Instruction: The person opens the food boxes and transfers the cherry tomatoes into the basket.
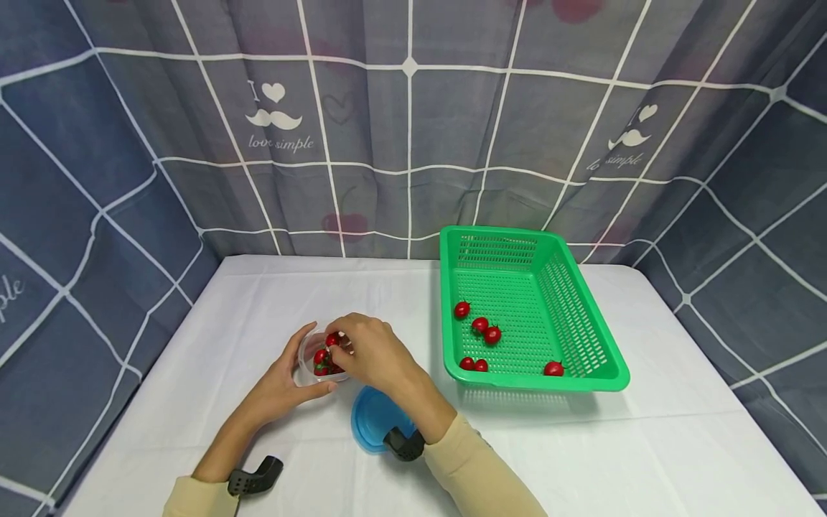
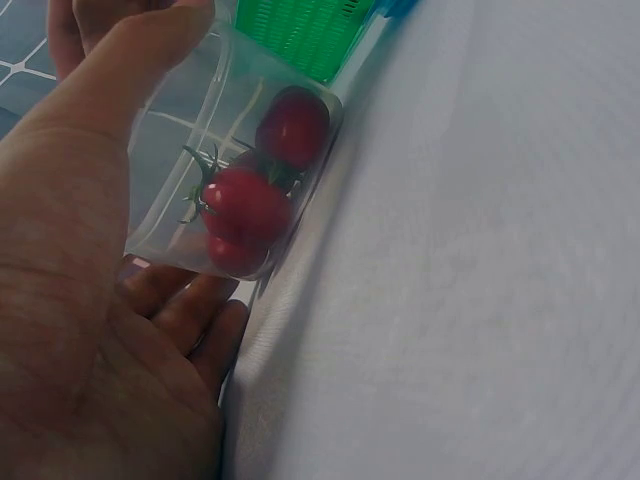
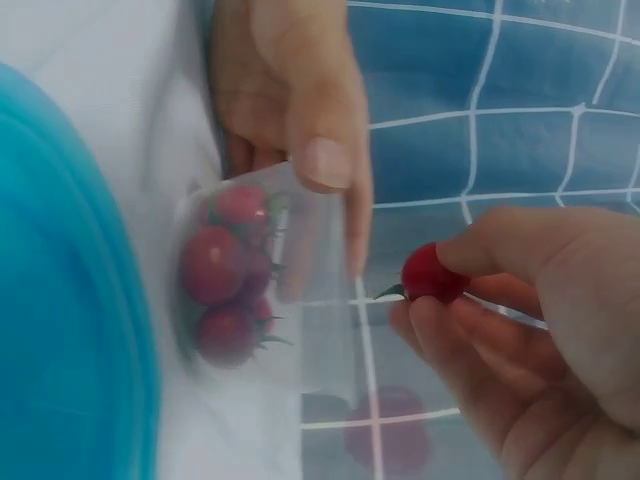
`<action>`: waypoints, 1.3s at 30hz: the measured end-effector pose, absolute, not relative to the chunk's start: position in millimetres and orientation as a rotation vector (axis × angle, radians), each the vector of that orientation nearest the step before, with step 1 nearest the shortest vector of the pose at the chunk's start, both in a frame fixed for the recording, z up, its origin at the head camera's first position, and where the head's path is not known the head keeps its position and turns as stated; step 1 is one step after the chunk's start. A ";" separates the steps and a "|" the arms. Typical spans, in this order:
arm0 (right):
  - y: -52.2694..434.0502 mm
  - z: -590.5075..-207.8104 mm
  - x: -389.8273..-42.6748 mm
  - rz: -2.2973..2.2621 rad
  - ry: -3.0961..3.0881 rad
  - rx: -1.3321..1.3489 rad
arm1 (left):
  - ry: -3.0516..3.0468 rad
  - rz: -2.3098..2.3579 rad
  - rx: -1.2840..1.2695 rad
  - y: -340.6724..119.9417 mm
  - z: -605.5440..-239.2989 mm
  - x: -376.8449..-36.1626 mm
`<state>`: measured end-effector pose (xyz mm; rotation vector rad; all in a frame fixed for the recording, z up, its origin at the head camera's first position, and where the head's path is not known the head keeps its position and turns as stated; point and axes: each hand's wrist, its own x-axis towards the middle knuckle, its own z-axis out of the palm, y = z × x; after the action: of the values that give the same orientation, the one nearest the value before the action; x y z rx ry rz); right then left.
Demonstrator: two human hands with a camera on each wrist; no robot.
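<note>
The left hand (image 1: 284, 384) grips a clear tub (image 1: 309, 359) on the white table (image 1: 646, 445), well left of the green basket (image 1: 607, 359). The right hand (image 1: 371, 352) pinches one tomato (image 3: 432, 274) just above the tub's mouth. Six tomatoes (image 1: 480, 324) already lie in the basket, while several more (image 2: 245, 205) remain in the tub, so the moving looks roughly half done. A blue lid (image 1: 370, 420) lies off, just right of the tub.
</note>
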<state>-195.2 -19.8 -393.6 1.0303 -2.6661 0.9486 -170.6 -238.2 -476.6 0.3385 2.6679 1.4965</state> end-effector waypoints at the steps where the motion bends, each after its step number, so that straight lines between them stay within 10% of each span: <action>1: -18.9 -391.5 -194.8 0.952 -2.662 1.032 | 2.669 1.496 0.336 -238.3 -476.5 -170.5; 39: 59.8 -322.3 -186.8 1.155 -2.337 0.800 | 2.726 1.475 0.391 -235.9 -478.3 -173.1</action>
<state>-186.8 59.8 -322.3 0.8004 -2.3375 1.1554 -173.1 -235.9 -478.3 0.3914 2.7264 1.4752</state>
